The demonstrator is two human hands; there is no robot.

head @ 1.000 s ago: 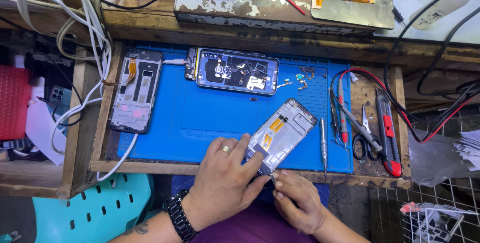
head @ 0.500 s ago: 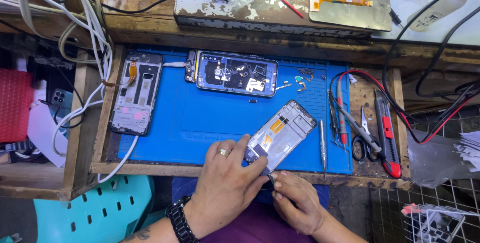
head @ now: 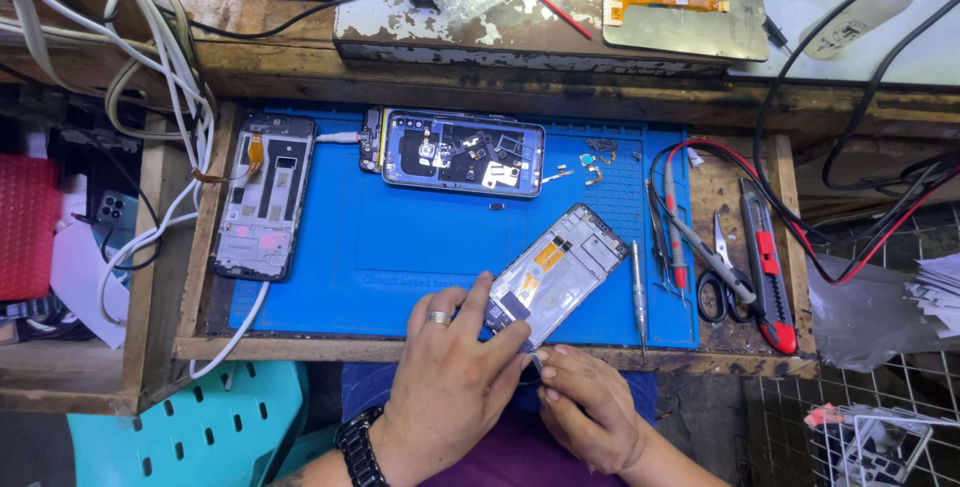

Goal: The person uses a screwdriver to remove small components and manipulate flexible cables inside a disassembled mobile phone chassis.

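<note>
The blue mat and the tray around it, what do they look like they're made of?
The blue mat looks like silicone or soft rubber: a matte, even blue with moulded ridges and small compartments along its far edge. The tray around it looks like bare wood, brown and worn, with visible grain and scuffed edges. The phone frame that the left hand steadies seems metal and plastic, though that is less certain.

Left hand [head: 450, 387] low in frame, back up, fingers [head: 478, 302] spread and reaching forward, thumb angled to the right. Ring on one finger; dark watch on the wrist. Right hand [head: 588, 409] just beside it, back up, fingers curled inward, tips pinched together close to the left thumb. Both forearms enter from the bottom edge, converging.
</note>
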